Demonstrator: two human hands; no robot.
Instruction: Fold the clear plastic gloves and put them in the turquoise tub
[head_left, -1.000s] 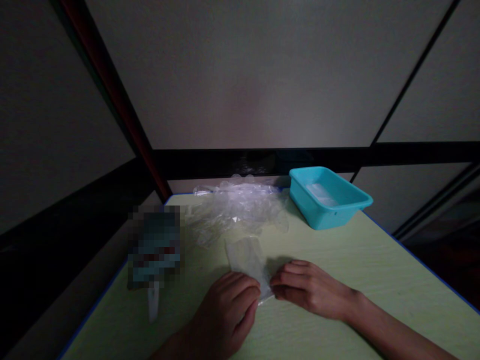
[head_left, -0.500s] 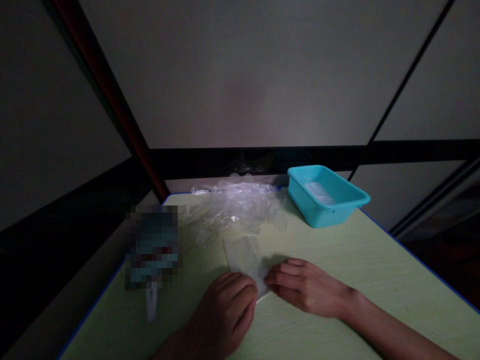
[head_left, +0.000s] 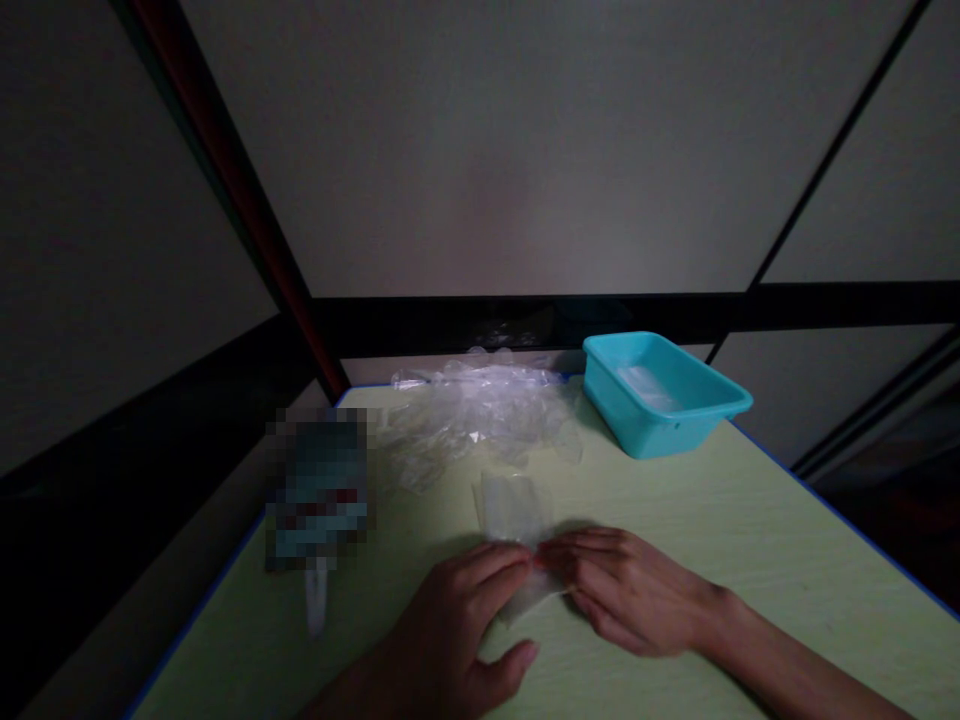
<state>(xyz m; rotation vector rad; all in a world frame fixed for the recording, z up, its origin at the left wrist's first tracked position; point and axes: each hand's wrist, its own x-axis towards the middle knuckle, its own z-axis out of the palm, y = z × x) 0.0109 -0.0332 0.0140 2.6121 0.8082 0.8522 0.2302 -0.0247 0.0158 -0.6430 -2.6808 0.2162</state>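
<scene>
A thin, see-through plastic piece (head_left: 516,508) lies folded on the pale green table (head_left: 720,540), in front of me. My left hand (head_left: 469,620) presses its fingertips on the left side of the plastic, with the thumb spread apart from the fingers. From the right, my right hand (head_left: 630,590) has its fingers together on the plastic's right edge, close to the left fingertips. What lies beneath the right fingers is hidden. Behind the plastic spreads a loose heap of crinkled clear plastic (head_left: 480,410).
A turquoise basin (head_left: 664,430) stands at the back right with something pale and flat inside. On the left lies a blurred-out item (head_left: 322,500) with a white strip (head_left: 316,600) below it. Cabinet panels (head_left: 480,150) rise behind the table.
My left thumb has moved away from the fingers. The plastic's near part is now folded differently, and both hands' fingertips are closer together. The whole view has shifted slightly.
</scene>
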